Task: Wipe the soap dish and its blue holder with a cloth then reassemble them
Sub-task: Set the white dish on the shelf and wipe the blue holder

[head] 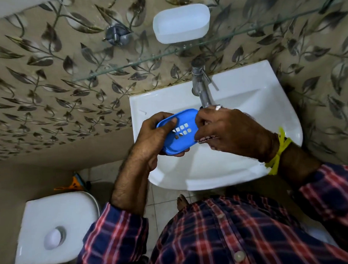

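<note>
Blue holder (179, 129) in both hands, over white sink (268, 111), tap (202, 88) behind

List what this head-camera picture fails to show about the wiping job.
- Cloth: none visible; right hand might hide it.
- Blue holder: both ends covered by the hands, left hand under it.
- White soap dish on glass shelf: cleanliness too blurred to tell.

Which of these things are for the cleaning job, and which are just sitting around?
For the job:
- blue holder, held by the left hand and right hand
- white soap dish on the glass shelf

Just around:
- tap
- sink
- toilet cistern

No cloth shows.
</note>
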